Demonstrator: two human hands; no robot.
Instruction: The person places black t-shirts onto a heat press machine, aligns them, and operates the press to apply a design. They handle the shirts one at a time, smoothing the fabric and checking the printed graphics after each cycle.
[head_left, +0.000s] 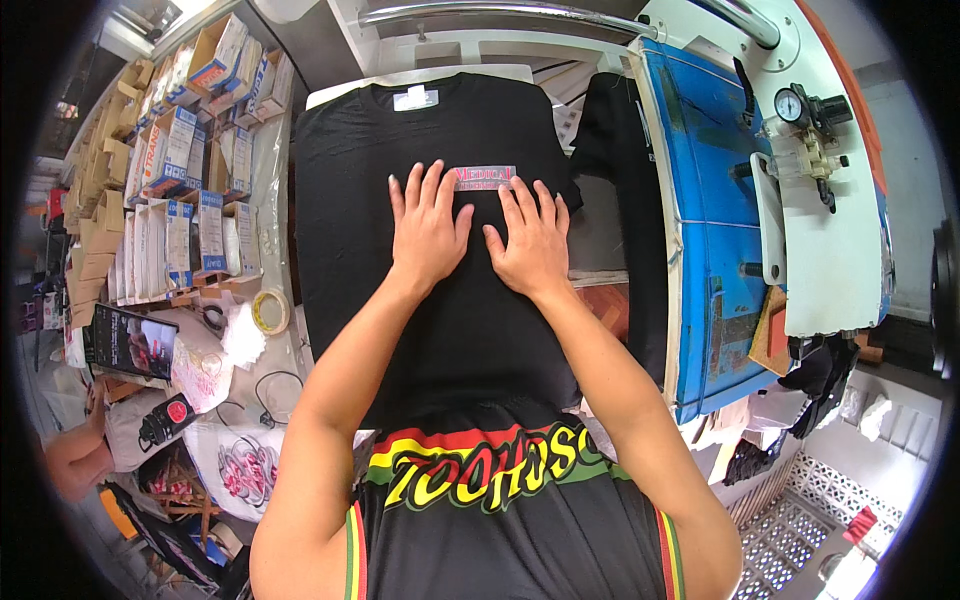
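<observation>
A black T-shirt (352, 225) lies spread on a white-edged press platen (495, 73), its collar at the far side. On its chest sits a small clear transfer film (486, 178) with pink and white lettering. My left hand (427, 225) rests palm down on the fabric, index fingertip at the film's left edge. To the right, my right hand (532, 240) is also flat, with fingertips by the film's lower right edge. Both hands have spread fingers and hold nothing. A neck label (415, 98) shows inside the collar.
At right stands a heat press with a blue head (712, 225) and a pressure gauge (788, 104). Another black garment (641, 247) hangs beside it. Left are cardboard boxes (169, 154), a tape roll (271, 312), scissors (214, 317) and a tablet-like screen (135, 341). Another person's arm (79, 457) shows at lower left.
</observation>
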